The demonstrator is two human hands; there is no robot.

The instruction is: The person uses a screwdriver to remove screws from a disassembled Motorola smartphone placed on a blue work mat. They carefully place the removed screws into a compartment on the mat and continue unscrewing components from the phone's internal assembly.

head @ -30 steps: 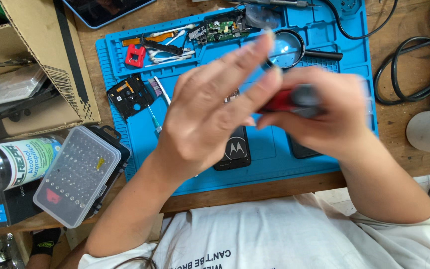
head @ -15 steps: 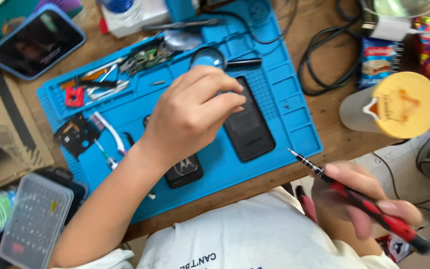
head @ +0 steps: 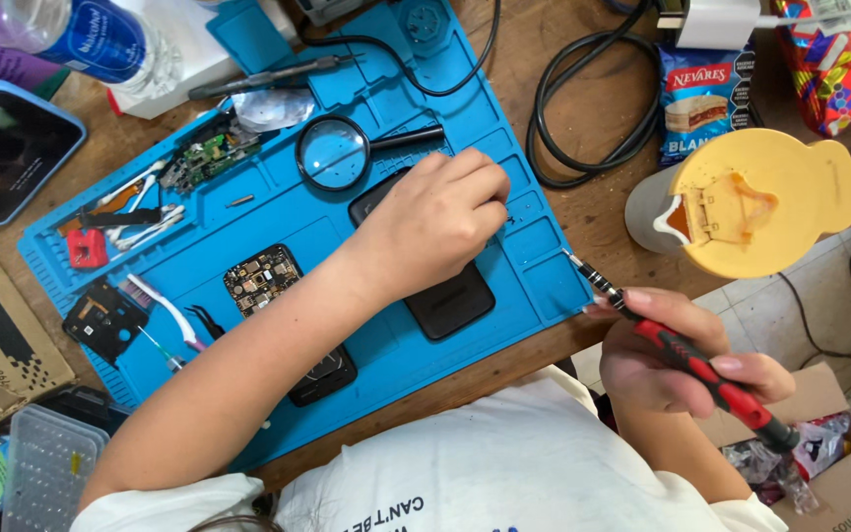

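From the head camera, your left hand [head: 435,222] reaches across the blue work mat [head: 278,212] with its fingers curled down, fingertips pinched at a tiny spot on the mat near its right edge; what they pinch is too small to tell. The palm covers the upper part of a black phone [head: 455,300] lying face down on the mat. Your right hand [head: 677,360] hangs off the table's [head: 593,212] near edge, closed around a red-and-black screwdriver [head: 687,355], whose metal tip points up and left toward the mat's right corner.

Just left of your left forearm, a bare circuit board [head: 261,279] lies on the mat, and a second dark phone body [head: 322,374] shows beneath the arm. A magnifying glass [head: 333,155] rests above your left hand, handle pointing right. Tweezers, small parts and a red piece [head: 87,248] sit along the mat's left side. A yellow-lidded container [head: 751,202] stands on the table to the right, with coiled black cable [head: 583,108] behind it.
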